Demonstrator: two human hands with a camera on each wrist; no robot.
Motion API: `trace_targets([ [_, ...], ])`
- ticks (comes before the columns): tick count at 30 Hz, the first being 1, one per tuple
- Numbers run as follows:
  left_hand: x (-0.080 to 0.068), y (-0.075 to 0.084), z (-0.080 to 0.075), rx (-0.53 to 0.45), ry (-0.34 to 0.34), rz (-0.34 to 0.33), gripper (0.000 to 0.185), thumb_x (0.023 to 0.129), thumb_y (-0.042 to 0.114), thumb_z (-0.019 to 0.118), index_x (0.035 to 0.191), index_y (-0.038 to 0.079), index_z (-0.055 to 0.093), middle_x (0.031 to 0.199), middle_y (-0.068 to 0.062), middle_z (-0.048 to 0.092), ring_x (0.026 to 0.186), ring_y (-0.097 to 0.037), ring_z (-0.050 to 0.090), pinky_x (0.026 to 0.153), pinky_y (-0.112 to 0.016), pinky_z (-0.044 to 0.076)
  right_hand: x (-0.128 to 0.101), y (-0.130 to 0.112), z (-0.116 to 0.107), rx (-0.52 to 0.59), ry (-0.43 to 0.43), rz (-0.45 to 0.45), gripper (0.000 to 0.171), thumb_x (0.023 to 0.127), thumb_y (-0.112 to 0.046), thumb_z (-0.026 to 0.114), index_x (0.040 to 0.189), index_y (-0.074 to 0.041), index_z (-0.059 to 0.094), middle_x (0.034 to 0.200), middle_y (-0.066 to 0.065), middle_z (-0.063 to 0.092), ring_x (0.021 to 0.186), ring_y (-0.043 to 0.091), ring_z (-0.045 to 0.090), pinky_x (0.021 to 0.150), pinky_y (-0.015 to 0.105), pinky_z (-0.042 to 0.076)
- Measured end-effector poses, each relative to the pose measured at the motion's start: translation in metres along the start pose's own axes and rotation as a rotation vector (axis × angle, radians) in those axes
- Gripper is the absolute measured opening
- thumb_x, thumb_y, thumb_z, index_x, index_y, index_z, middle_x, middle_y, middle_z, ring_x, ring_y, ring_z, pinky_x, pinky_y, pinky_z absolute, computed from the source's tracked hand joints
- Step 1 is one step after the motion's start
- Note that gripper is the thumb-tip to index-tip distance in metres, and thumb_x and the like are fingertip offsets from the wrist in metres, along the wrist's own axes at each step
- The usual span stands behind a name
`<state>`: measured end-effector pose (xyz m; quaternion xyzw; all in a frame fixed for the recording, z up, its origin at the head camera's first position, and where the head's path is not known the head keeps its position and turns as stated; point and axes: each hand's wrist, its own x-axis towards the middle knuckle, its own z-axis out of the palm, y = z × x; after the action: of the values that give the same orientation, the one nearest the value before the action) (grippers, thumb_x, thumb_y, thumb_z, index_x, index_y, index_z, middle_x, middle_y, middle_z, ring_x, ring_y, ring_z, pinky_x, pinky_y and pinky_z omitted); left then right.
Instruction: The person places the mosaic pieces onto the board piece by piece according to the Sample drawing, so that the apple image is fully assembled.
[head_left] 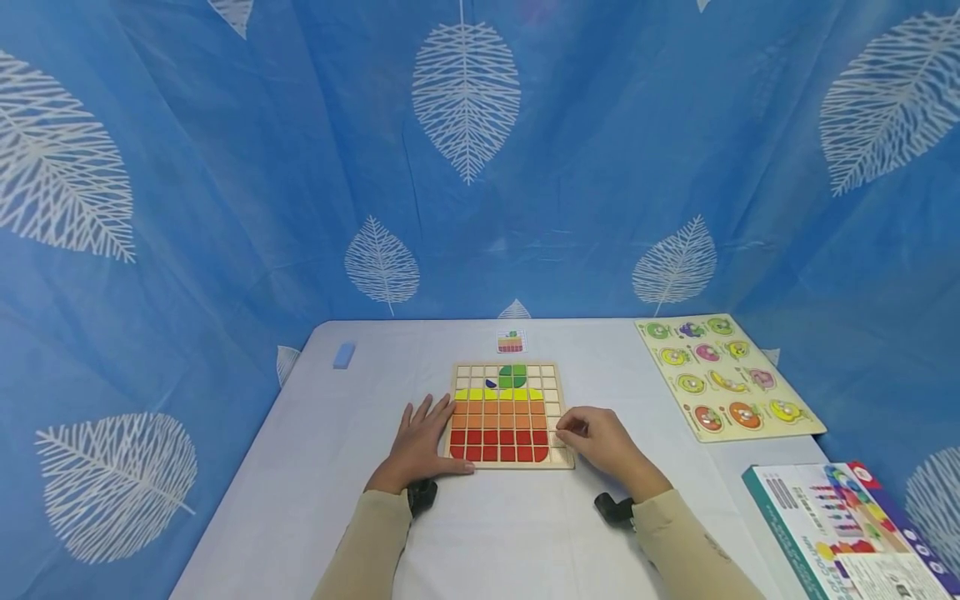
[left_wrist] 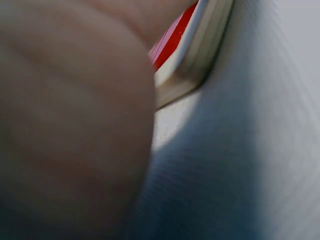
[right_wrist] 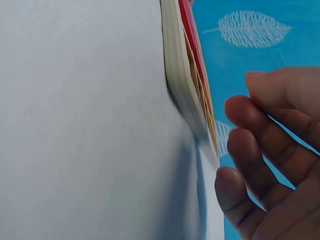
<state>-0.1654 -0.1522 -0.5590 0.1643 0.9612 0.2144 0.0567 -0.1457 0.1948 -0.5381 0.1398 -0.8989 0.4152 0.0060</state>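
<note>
A square wooden grid board [head_left: 557, 408] lies on the white table. Red tiles [head_left: 498, 446] fill its lower rows, with orange tiles [head_left: 501, 414] above them and yellow pieces [head_left: 498, 394] above those. Near the top are rounded green pieces [head_left: 513, 377] and a small dark blue piece [head_left: 491, 383]. My left hand [head_left: 422, 442] rests with spread fingers on the board's left edge, its thumb along the near left corner. At the right edge is my right hand [head_left: 600, 437], fingers loosely bent. In the right wrist view its thumb and index finger [right_wrist: 245, 112] meet, with nothing visible between them.
Behind the board lies a small picture card [head_left: 512, 342] with a similar coloured pattern. A blue block [head_left: 343, 356] sits at the back left. To the right are a fruit peg puzzle [head_left: 727, 379] and a printed box [head_left: 847, 533]. A blue leaf-patterned curtain [head_left: 525, 167] hangs behind.
</note>
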Motion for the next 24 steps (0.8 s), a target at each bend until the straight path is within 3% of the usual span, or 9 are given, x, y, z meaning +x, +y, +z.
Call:
trace_targets([
  [10, -0.001, -0.001, 0.000, -0.016, 0.004, -0.008, 0.124, 0.066, 0.074, 0.085, 0.164, 0.014, 0.040, 0.169, -0.008, 0.033, 0.158, -0.036, 0.013, 0.125, -0.059, -0.001, -0.002, 0.019, -0.017, -0.027, 0.034, 0.052, 0.009, 0.094, -0.011, 0.082, 0.092, -0.018, 0.077, 0.087, -0.011, 0.070, 0.080, 0.013, 0.062, 0.072, 0.034, 0.054],
  [16, 0.003, -0.002, -0.002, -0.009, 0.002, -0.001, 0.125, 0.065, 0.075, 0.085, 0.165, 0.013, 0.038, 0.169, -0.008, 0.033, 0.158, -0.036, 0.013, 0.125, -0.059, -0.002, 0.002, 0.032, -0.029, -0.060, 0.071, 0.034, 0.008, 0.095, -0.012, 0.081, 0.092, -0.018, 0.077, 0.089, -0.010, 0.071, 0.082, 0.013, 0.063, 0.075, 0.038, 0.056],
  [20, 0.003, -0.004, -0.007, -0.094, -0.013, -0.013, 0.126, 0.066, 0.070, 0.088, 0.165, 0.012, 0.037, 0.168, -0.010, 0.036, 0.158, -0.037, 0.014, 0.124, -0.061, 0.001, 0.005, 0.037, -0.039, -0.078, 0.072, 0.018, 0.008, 0.095, -0.012, 0.081, 0.092, -0.017, 0.077, 0.088, -0.010, 0.071, 0.083, 0.013, 0.065, 0.076, 0.039, 0.056],
  [24, 0.007, -0.009, -0.017, -0.168, -0.011, -0.068, 0.120, 0.071, 0.066, 0.088, 0.166, 0.015, 0.036, 0.166, -0.011, 0.039, 0.155, -0.035, 0.024, 0.123, -0.063, 0.014, 0.010, 0.036, -0.048, -0.095, 0.077, 0.007, 0.007, 0.096, -0.012, 0.080, 0.092, -0.017, 0.076, 0.088, -0.009, 0.070, 0.083, 0.014, 0.065, 0.075, 0.039, 0.056],
])
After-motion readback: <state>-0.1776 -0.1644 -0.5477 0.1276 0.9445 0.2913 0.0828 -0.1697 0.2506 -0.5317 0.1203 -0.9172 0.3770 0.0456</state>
